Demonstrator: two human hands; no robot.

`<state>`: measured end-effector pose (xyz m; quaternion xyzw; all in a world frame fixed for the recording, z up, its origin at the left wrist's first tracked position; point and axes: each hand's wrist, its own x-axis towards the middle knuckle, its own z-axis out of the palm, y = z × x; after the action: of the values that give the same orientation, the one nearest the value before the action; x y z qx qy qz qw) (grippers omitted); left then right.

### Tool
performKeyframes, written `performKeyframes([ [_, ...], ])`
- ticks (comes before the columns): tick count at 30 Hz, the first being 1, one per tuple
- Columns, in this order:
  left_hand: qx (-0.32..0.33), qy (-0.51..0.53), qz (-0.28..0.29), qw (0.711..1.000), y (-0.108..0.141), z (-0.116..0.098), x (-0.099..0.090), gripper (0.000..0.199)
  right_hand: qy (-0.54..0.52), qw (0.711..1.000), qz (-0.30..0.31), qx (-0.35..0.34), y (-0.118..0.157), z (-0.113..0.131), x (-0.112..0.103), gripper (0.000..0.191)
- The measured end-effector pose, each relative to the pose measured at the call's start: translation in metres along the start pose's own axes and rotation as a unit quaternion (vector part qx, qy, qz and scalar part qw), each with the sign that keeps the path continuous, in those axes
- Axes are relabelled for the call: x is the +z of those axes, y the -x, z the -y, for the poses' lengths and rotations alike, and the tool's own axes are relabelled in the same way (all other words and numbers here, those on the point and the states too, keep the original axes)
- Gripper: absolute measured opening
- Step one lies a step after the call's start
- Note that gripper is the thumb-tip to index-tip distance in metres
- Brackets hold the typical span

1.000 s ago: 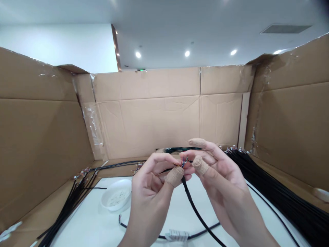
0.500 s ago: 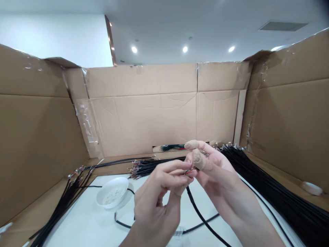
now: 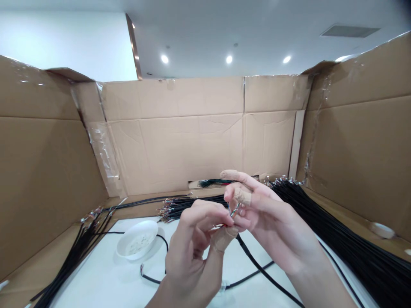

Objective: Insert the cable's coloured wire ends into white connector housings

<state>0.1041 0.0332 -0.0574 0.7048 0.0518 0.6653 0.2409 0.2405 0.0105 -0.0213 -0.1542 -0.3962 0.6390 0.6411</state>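
Both hands meet over the white tabletop around the end of a black cable [image 3: 257, 265], whose thin coloured wires [image 3: 235, 209] fan out between the fingers. My left hand [image 3: 199, 248] pinches some of these wires between thumb and forefinger. My right hand [image 3: 269, 218] is closed on the wires close to where the black jacket ends, its forefinger raised. Tan tape wraps the tips of several fingers. From the hands the cable runs down to the lower right. What sits at the wire tips is too small to make out.
Left of the hands stands a white bowl [image 3: 137, 240] with small white pieces. Bundles of black cables lie at the left [image 3: 73, 256], the back [image 3: 180, 207] and the right [image 3: 327, 231]. Cardboard walls [image 3: 180, 149] enclose the white table [image 3: 96, 273]. A small white dish [image 3: 382, 230] sits far right.
The left thumb has come up to pinch against the forefinger, and more of the coloured wires show between the hands. The right fingers have shifted slightly left. The view has moved a little.
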Motion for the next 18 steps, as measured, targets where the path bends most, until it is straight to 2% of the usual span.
performKeyframes([
  [4, -0.063, 0.027, -0.006, 0.998, -0.006, -0.004, 0.000, 0.032, 0.031, 0.998, 0.034, -0.036, 0.001, -0.001, -0.003, 0.023],
  [7, -0.105, 0.085, -0.015, 0.991, -0.012, -0.006, 0.000, 0.024, 0.063, 0.995, 0.045, -0.063, 0.001, -0.001, -0.003, 0.023],
  [13, -0.222, 0.182, -0.037, 0.957, -0.017, -0.006, 0.003, 0.018, 0.079, 0.992, 0.023, -0.096, 0.000, -0.002, 0.000, 0.026],
  [15, -0.238, 0.205, -0.035, 0.949, -0.017, -0.006, 0.002, 0.017, 0.078, 0.992, 0.017, -0.098, 0.000, -0.004, -0.001, 0.027],
  [18, -0.224, 0.201, -0.044, 0.953, -0.016, -0.005, 0.001, 0.017, 0.072, 0.993, 0.018, -0.091, 0.001, -0.007, -0.001, 0.024],
])
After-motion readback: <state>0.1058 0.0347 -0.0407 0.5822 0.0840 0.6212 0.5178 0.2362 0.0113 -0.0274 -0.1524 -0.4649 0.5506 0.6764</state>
